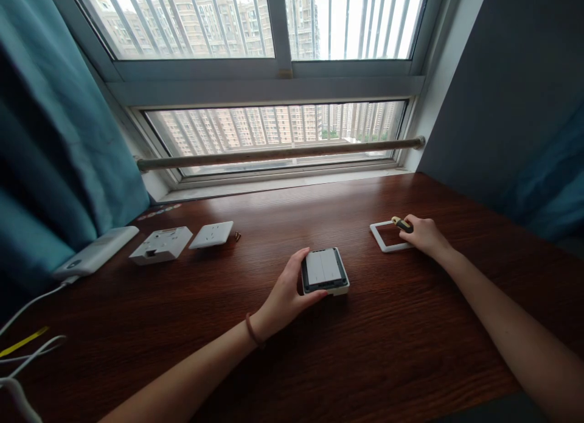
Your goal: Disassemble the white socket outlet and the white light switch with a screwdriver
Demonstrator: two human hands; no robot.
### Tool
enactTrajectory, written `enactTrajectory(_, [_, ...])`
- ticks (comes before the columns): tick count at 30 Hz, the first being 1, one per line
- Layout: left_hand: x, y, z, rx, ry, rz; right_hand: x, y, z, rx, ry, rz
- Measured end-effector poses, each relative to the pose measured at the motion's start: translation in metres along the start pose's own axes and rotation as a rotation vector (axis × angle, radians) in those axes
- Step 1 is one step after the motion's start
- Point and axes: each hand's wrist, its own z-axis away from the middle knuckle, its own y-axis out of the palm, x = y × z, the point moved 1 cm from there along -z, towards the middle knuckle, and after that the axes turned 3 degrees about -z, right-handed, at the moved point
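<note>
A light switch (323, 268) with two white rockers in a dark frame sits on a white back box on the table. My left hand (292, 283) grips it by its left side, thumb along the near edge and fingers at the far corner. Off to the right, my right hand (424, 235) is closed around a screwdriver (402, 224) with a black-and-yellow handle; its shaft is hidden by the hand. Under that hand lies a white cover frame (381, 239), its right part covered by the fingers.
Left of centre lie a white socket panel (212, 235), a few small screws (238, 235) and a white back box (160, 246). A white power strip (98, 251) with a cable stands by the blue curtain (59, 137). A yellow strip (22, 342) and white cables lie front left.
</note>
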Motion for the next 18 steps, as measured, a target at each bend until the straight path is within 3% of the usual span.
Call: enactTrajectory(18, [0.002,0.001,0.002,0.004,0.006,-0.002,-0.012,-0.002,-0.002,0.013,0.082,0.020])
